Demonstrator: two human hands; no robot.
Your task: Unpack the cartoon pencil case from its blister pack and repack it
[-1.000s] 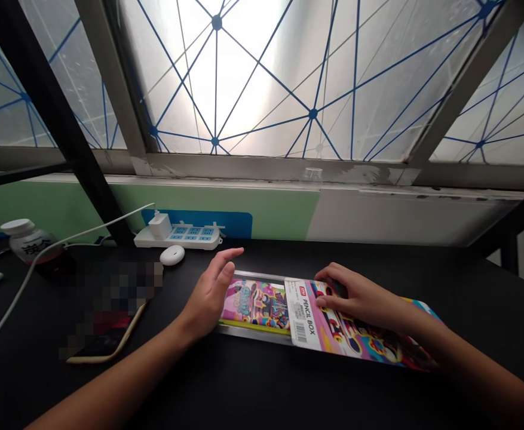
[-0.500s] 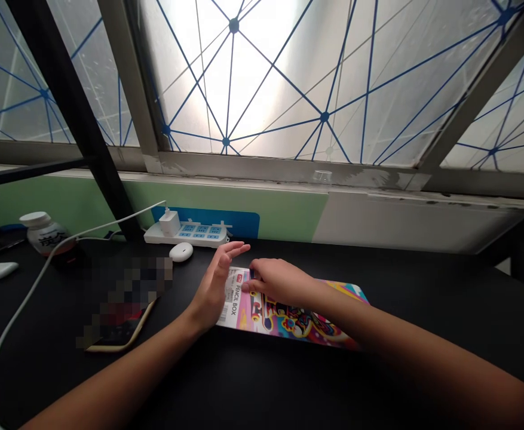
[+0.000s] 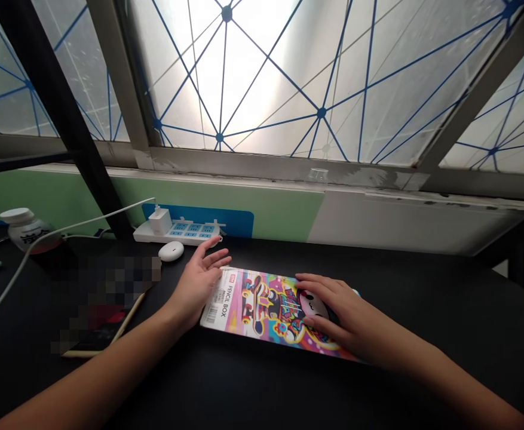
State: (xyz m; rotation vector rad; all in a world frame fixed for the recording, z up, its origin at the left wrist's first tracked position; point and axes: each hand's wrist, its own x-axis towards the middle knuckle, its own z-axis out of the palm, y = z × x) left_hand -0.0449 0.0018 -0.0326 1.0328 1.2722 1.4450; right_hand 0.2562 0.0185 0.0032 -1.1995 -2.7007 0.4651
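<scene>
Lying flat on the table (image 3: 262, 394), the pencil box (image 3: 268, 303) is being met at its left end by the loosely spread left hand (image 3: 195, 288), seemingly acting as a stop, while the unclenched right hand (image 3: 345, 307) is resting over its right part, probably steadying it.

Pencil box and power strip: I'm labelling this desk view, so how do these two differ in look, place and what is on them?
Look: the pencil box shows multicoloured cartoon art, while the power strip is white with blue sockets.
Place: the pencil box lies nearer the camera; the power strip sits farther back, by the wall.
On them: the pencil box has the right hand; the power strip, a white charger.
Both are elongated.
</scene>
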